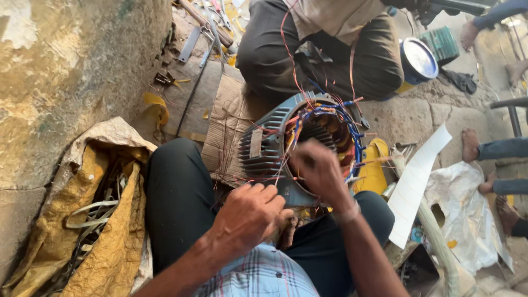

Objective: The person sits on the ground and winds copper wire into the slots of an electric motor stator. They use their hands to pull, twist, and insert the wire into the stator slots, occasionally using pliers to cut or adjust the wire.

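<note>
A grey-blue finned motor housing [269, 140] lies on its side between my knees, its open end showing copper windings and blue and red wires [344, 118]. My left hand [250, 214] is closed near the housing's lower rim, apparently gripping thin copper wire strands. My right hand [319, 170] is raised in front of the opening, fingers pinched around a wire or small part, blurred. Long copper wires [291, 55] run up toward another person sitting opposite.
A person in dark trousers [324, 49] sits across from me. A yellow-brown sack [104, 220] with straps lies left by a rough wall [71, 60]. Tools [203, 27], cardboard [225, 126], a white paper strip [418, 181], a tin [418, 60] and other people's bare feet [470, 146] are around.
</note>
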